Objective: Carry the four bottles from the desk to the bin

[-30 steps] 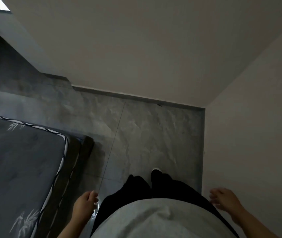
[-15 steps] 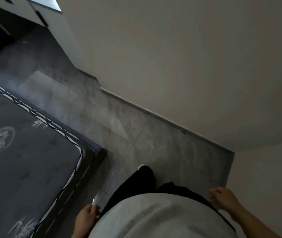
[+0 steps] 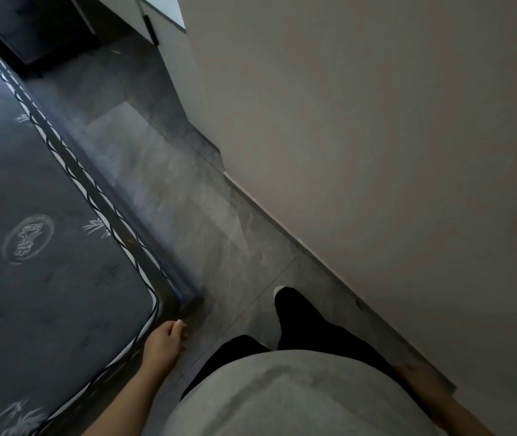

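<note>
A person in a grey top and black trousers stands on grey floor tiles between a dark mattress and a pale wall. The left hand hangs loosely curled and empty; the blurred right hand cannot be judged. Bottles, desk and bin lie outside the view.

A light grey top fills the lower middle of the frame above black trousers. The forearms are bare. One shoe toe looks white, though dim.
</note>
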A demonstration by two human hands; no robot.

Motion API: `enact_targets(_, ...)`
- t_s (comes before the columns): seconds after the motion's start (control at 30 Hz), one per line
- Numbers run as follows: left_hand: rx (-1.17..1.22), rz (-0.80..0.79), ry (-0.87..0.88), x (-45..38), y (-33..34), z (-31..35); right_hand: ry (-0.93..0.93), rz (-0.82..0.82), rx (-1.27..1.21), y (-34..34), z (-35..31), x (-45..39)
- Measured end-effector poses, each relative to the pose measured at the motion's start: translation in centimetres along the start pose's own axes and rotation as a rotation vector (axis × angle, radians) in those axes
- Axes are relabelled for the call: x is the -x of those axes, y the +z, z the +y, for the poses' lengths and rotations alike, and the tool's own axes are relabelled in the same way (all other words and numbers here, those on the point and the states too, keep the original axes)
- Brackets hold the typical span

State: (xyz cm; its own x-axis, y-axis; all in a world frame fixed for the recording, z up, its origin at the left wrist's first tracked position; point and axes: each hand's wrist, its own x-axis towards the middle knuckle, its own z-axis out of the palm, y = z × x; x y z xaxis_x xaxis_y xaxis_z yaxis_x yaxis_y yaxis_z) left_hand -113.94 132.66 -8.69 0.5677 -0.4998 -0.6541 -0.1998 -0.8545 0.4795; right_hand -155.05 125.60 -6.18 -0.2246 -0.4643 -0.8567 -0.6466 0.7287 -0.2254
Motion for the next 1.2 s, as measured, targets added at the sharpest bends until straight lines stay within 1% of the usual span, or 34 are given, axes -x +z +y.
enact_targets(0.1,0.089,0.048,-0.081,-0.5,0.7,0.8,-0.089,0.018,0.026,-2.9,-6.7,-3.0)
enact_targets(0.2,0.22,0.089,-0.21,-0.1,0.9,1.0,-0.151,0.036,0.016,-4.4,-13.6,-5.8)
enact_targets(0.3,0.273,0.158,-0.326,0.3,0.3,0.7,-0.209,-0.005,0.069,-4.4,-20.2,-7.5)
enact_targets(0.43,0.298,0.21,-0.405,-1.0,-1.5,1.9,-0.257,-0.062,0.136,-2.6,-27.4,-9.6)
enact_targets(0.53,0.309,0.232,-0.412,-3.6,-3.4,3.5,-0.247,-0.099,0.178,-0.5,-31.5,-10.7)
enact_targets(0.67,0.412,0.263,-0.441,-9.1,-7.0,5.5,-0.218,-0.112,0.252,1.5,-36.4,-11.8)
enact_targets(0.73,0.454,0.291,-0.44,-12.4,-9.2,6.7,-0.239,-0.099,0.32,2.4,-39.1,-12.0)
enact_targets(0.9,0.469,0.265,-0.405,-20.2,-14.7,10.2,-0.292,-0.078,0.45,4.0,-46.2,-12.2)
enact_targets(0.97,0.455,0.246,-0.384,-23.2,-16.5,11.5,-0.277,-0.079,0.433,4.8,-49.3,-12.7)
enact_targets(1.07,0.43,0.233,-0.369,-27.4,-18.7,13.6,-0.262,-0.064,0.334,6.5,-54.4,-14.1)
enact_targets(1.2,0.446,0.264,-0.396,-31.6,-21.6,16.1,-0.275,-0.097,0.218,9.4,-63.1,-16.0)
